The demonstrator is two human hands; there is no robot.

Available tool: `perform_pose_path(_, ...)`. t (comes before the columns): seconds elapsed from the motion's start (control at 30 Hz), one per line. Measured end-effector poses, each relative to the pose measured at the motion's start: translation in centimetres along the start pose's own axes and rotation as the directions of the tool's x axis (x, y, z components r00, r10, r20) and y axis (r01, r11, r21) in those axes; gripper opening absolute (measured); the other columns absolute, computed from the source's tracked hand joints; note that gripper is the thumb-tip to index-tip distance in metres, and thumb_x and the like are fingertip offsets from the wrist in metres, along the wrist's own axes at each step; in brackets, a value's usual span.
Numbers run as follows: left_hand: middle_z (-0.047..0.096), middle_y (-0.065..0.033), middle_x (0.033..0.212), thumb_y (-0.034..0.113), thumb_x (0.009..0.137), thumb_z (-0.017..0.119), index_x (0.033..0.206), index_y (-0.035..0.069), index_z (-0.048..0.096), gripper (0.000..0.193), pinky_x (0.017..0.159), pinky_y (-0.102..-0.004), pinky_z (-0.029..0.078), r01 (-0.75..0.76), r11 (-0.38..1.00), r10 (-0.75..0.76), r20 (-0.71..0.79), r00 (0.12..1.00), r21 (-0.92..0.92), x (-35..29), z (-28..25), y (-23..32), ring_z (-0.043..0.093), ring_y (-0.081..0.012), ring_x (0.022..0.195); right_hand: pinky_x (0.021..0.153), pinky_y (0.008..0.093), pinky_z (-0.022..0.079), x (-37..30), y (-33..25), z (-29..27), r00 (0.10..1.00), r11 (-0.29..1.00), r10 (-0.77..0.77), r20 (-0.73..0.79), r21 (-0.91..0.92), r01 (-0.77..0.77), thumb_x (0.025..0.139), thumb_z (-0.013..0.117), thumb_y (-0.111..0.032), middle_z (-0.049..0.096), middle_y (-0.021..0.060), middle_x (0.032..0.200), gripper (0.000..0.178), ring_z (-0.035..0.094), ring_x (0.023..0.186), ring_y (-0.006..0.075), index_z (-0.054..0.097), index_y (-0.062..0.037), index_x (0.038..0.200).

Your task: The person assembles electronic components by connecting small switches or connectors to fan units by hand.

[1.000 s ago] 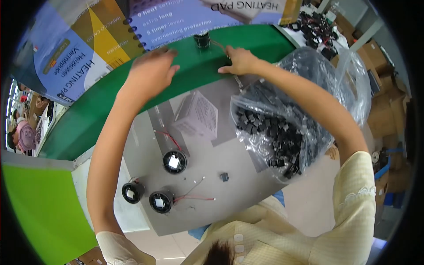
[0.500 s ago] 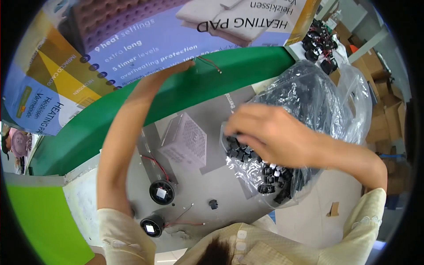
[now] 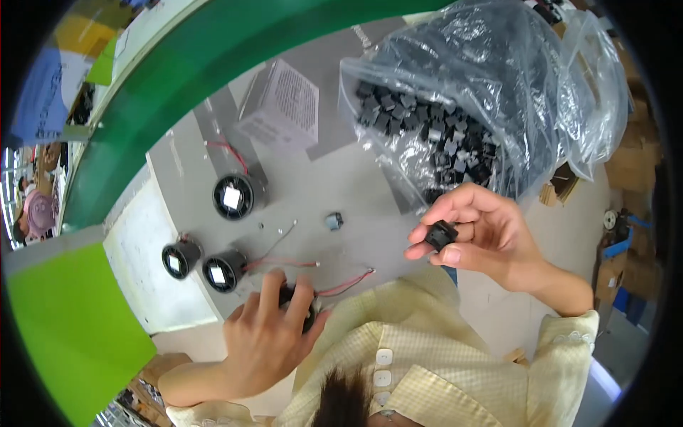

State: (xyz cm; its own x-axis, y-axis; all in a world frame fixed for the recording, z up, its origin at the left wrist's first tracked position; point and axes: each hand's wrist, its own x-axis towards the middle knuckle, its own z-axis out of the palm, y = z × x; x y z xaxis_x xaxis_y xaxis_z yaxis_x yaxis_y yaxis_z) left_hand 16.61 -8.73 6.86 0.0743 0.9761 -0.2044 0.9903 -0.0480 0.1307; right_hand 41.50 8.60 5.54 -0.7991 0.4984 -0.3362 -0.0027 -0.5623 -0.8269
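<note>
My left hand (image 3: 265, 329) grips a round black wired part (image 3: 309, 319) close to my body, at the grey work surface's near edge. Its red and dark wires run off to the right, and my fingers hide most of the body. Pinched between the thumb and fingers of my right hand (image 3: 491, 238) is a small black plastic piece (image 3: 440, 235), held up in front of the bag. Many similar black pieces (image 3: 455, 135) lie inside the clear plastic bag (image 3: 477, 50), whose mouth faces me. One loose small piece (image 3: 334, 220) rests on the grey surface between my hands.
Three more round black parts with white square labels stand at left: one farther back (image 3: 233, 197), two nearer (image 3: 181, 259) (image 3: 223, 271). A box picture (image 3: 281, 107) is printed on the grey surface (image 3: 363, 185). Beyond runs a green conveyor belt (image 3: 213, 67); a bright green panel (image 3: 78, 313) sits left.
My right hand has come out of the bag toward me with a small black piece. My left hand has come back from the belt and now holds a round wired part.
</note>
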Motion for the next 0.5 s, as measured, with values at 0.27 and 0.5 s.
perform_pose_path(0.27, 0.057, -0.0098, 0.105, 0.028, 0.079, 0.073, 0.103, 0.008, 0.061, 0.033, 0.066, -0.0335, 0.052, 0.053, 0.988, -0.016, -0.25, 0.968, 0.144, 2.3, 5.6, 1.9, 0.061, -0.0224, 0.078, 0.091, 0.0284, 0.054, -0.8, 8.8, 0.7, 0.97, 0.961, -0.241, -0.04, -0.153, 0.232, 0.093, 0.062, 0.011, 0.065, 0.014, 0.125, 0.033, 0.067, 0.11, 0.0177, 0.057, 0.0042, 0.125)
perform_pose_path(0.5, 0.06, -0.011, 0.102, 0.007, 0.077, 0.07, 0.087, 0.002, 0.063, 0.013, 0.083, -0.0419, 0.043, -0.144, 0.972, 0.178, -0.181, 0.967, 0.185, 4.2, 5.0, 3.3, 0.057, -0.0277, 0.103, 0.085, 0.0242, 0.052, -0.9, 9.2, -0.1, 0.96, 0.96, -0.162, -0.228, -0.263, 0.099, 0.095, 0.059, 0.008, 0.064, 0.0099, 0.113, 0.034, 0.065, 0.096, 0.0132, 0.062, 0.001, 0.128)
